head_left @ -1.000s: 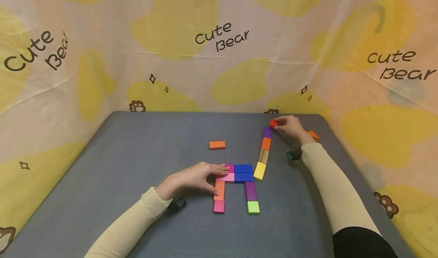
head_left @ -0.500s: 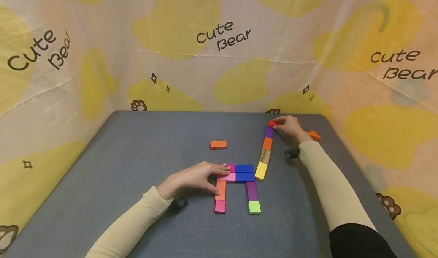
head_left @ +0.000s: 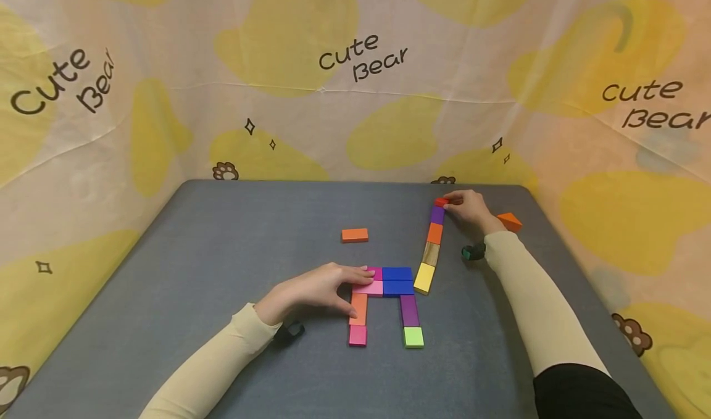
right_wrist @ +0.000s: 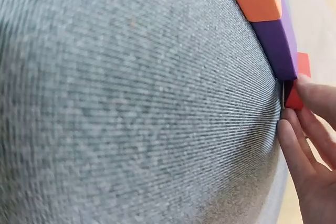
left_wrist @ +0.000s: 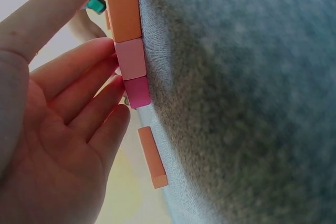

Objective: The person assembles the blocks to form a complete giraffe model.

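At the far right of the table, my right hand [head_left: 469, 210] pinches a small red block [head_left: 441, 202] between thumb and fingers, right at the end of a purple block [head_left: 437, 215]. From there a slightly curved row runs nearer: orange [head_left: 436, 233], wood-grain [head_left: 430, 254] and yellow [head_left: 424, 278] blocks. My left hand [head_left: 316, 286] rests its fingers on a magenta block [head_left: 377, 274] and a pink block [head_left: 374, 290]. Its thumb touches an orange block [left_wrist: 124, 9]. Blue blocks [head_left: 397, 274] adjoin the pink ones, with a purple block [head_left: 409, 311] and a green block [head_left: 413, 337] below.
A loose orange block [head_left: 355, 236] lies beyond the pink and blue blocks. Past my right wrist is an orange triangular block [head_left: 509, 222], partly hidden. Patterned cloth [head_left: 278, 67] surrounds the grey table [head_left: 250, 228] at the back and sides.
The red block has shifted slightly left and nearer, in against the far end of the purple block, with my right hand. My left hand keeps its place on the pink blocks.
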The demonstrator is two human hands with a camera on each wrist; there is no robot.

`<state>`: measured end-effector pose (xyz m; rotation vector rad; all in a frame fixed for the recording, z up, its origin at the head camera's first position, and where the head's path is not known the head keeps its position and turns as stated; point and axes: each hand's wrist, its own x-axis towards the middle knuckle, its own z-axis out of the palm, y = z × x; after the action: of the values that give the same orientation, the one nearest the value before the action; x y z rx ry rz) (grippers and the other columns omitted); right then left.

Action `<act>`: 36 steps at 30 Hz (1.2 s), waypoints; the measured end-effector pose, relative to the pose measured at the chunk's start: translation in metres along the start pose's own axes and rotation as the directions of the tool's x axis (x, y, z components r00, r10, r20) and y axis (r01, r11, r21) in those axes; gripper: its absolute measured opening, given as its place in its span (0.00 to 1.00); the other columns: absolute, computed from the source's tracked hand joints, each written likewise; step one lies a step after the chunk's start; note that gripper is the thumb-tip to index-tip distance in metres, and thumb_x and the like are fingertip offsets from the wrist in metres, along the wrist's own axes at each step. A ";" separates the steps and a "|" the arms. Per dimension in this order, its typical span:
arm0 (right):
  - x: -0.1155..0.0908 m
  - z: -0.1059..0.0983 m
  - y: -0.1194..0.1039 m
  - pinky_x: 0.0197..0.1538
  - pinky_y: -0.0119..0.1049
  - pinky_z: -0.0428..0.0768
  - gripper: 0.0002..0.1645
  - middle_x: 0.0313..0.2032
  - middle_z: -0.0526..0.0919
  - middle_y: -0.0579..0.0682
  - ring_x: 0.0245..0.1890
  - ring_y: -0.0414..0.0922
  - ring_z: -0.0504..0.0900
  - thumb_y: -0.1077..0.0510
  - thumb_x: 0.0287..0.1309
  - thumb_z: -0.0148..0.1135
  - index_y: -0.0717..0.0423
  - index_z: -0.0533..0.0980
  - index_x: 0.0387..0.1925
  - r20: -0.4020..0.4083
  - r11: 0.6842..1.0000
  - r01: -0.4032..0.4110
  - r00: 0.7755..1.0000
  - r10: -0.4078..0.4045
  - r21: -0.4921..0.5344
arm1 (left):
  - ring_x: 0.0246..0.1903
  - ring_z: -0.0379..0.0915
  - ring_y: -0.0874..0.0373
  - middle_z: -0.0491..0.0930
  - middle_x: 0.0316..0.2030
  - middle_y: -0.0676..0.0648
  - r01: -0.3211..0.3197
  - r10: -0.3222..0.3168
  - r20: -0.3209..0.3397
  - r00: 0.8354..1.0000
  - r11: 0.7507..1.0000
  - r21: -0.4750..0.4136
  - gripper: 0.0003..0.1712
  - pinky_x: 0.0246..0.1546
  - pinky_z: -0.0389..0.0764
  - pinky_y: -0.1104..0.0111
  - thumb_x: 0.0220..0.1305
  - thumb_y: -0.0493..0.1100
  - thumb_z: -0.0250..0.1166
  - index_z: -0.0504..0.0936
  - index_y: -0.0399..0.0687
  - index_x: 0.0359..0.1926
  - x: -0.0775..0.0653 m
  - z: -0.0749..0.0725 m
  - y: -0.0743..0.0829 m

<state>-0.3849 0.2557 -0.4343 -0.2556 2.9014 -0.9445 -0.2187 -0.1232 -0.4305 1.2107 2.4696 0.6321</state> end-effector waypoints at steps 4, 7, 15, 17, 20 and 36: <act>-0.001 0.000 0.001 0.59 0.55 0.71 0.22 0.55 0.77 0.63 0.56 0.59 0.75 0.56 0.65 0.56 0.60 0.73 0.59 -0.022 1.000 -0.004 1.000 0.004 0.002 | 0.68 0.57 0.64 0.67 0.66 0.55 -0.008 0.008 -0.006 1.000 1.000 0.013 0.41 0.65 0.65 0.62 0.49 0.57 0.73 0.71 0.56 0.65 0.001 0.001 -0.001; -0.001 0.001 0.002 0.59 0.55 0.70 0.21 0.55 0.77 0.63 0.56 0.60 0.75 0.57 0.65 0.56 0.59 0.74 0.58 -0.034 1.000 0.004 0.999 -0.004 0.008 | 0.68 0.57 0.63 0.67 0.66 0.55 -0.008 0.008 -0.004 1.000 1.000 0.021 0.41 0.65 0.65 0.62 0.49 0.57 0.73 0.71 0.56 0.65 0.000 0.001 0.000; 0.000 0.003 0.004 0.60 0.55 0.69 0.21 0.55 0.77 0.63 0.56 0.59 0.75 0.57 0.66 0.55 0.59 0.74 0.58 -0.041 1.000 0.012 0.999 -0.012 0.013 | 0.69 0.57 0.62 0.67 0.66 0.55 -0.010 0.010 -0.003 1.000 1.000 0.013 0.42 0.65 0.65 0.61 0.49 0.57 0.73 0.71 0.55 0.65 0.000 0.000 0.000; 0.000 0.004 0.003 0.61 0.55 0.69 0.21 0.56 0.77 0.63 0.56 0.59 0.74 0.57 0.66 0.55 0.59 0.74 0.58 -0.038 1.000 0.010 0.999 -0.009 0.016 | 0.68 0.57 0.62 0.67 0.66 0.55 -0.009 0.009 -0.005 1.000 1.000 0.015 0.42 0.65 0.65 0.61 0.49 0.57 0.73 0.71 0.55 0.65 0.000 0.000 0.000; -0.001 0.003 0.002 0.60 0.55 0.69 0.20 0.55 0.77 0.63 0.56 0.59 0.75 0.57 0.66 0.54 0.59 0.74 0.57 -0.037 1.000 0.011 0.999 -0.011 0.020 | 0.68 0.57 0.63 0.67 0.66 0.55 -0.009 0.009 -0.008 1.000 1.000 0.017 0.42 0.65 0.65 0.62 0.49 0.57 0.73 0.71 0.55 0.65 0.000 0.001 -0.001; -0.003 0.003 -0.001 0.62 0.56 0.67 0.20 0.57 0.75 0.64 0.58 0.60 0.73 0.59 0.67 0.53 0.60 0.73 0.59 -0.014 0.999 0.036 0.999 -0.036 0.018 | 0.69 0.57 0.62 0.68 0.66 0.54 -0.012 0.012 -0.003 1.000 1.000 0.006 0.41 0.65 0.65 0.61 0.50 0.57 0.73 0.71 0.54 0.65 0.000 -0.001 0.001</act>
<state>-0.3816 0.2543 -0.4361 -0.3022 2.9088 -0.9811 -0.2186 -0.1230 -0.4291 1.2281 2.4706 0.6300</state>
